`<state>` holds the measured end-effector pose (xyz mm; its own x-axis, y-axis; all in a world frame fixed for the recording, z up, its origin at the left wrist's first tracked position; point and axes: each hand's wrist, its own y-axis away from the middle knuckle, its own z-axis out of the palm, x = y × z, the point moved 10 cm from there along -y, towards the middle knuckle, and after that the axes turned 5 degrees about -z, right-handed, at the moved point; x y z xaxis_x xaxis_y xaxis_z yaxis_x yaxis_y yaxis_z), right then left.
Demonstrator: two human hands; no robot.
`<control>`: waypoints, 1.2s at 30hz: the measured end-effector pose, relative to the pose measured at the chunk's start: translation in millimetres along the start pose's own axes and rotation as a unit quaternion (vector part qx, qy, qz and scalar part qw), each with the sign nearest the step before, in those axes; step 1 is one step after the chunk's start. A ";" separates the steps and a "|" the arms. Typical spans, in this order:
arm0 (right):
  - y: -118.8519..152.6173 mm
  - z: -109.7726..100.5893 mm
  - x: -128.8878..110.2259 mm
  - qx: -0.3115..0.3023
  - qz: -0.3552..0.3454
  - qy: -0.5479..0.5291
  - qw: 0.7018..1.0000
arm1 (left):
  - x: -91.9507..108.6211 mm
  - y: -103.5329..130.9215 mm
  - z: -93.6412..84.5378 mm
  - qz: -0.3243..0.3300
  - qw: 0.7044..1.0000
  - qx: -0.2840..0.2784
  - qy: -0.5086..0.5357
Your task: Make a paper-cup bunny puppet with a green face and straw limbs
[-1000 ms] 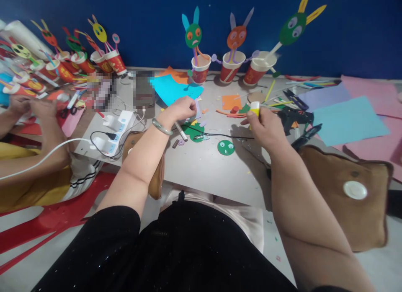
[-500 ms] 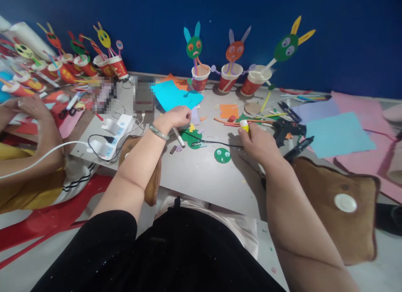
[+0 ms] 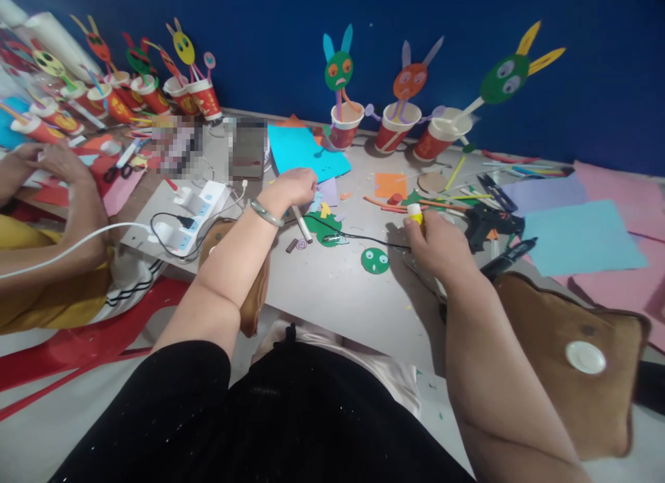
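My left hand (image 3: 291, 188), a bangle on its wrist, is closed over small paper scraps (image 3: 328, 192) beside the blue sheet (image 3: 296, 152); what its fingers hold, if anything, is hidden. A white pen (image 3: 302, 225) lies just below it. My right hand (image 3: 441, 244) is closed around a yellow glue stick (image 3: 414, 213) with a white top. Between the hands lie a green paper disc with two eyes (image 3: 375, 260) and a green cut sheet (image 3: 325, 229), crossed by a black cable.
Red cups (image 3: 346, 126) with paper figures line the blue wall. A power strip (image 3: 200, 216) stands left, a glue gun (image 3: 491, 223) right, with brown cushions (image 3: 566, 365) at the front edge. Another person's hands (image 3: 65, 161) work at the far left.
The view has shifted, so the cups and sheets sit further right in it. My left hand stays near the scraps, and my right hand still holds the glue stick.
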<state>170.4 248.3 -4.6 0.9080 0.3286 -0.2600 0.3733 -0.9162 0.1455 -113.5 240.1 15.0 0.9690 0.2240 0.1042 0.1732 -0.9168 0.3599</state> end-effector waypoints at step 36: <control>8.9 -10.2 -7.6 -0.012 0.016 0.019 1.000 | -4.0 -2.5 -4.3 -0.038 0.999 0.019 -0.004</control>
<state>168.8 240.0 8.4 0.9260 0.3086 -0.2177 0.3483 -0.9206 0.1766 -118.6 242.9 17.7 0.9541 0.2912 0.0697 0.2531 -0.9088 0.3318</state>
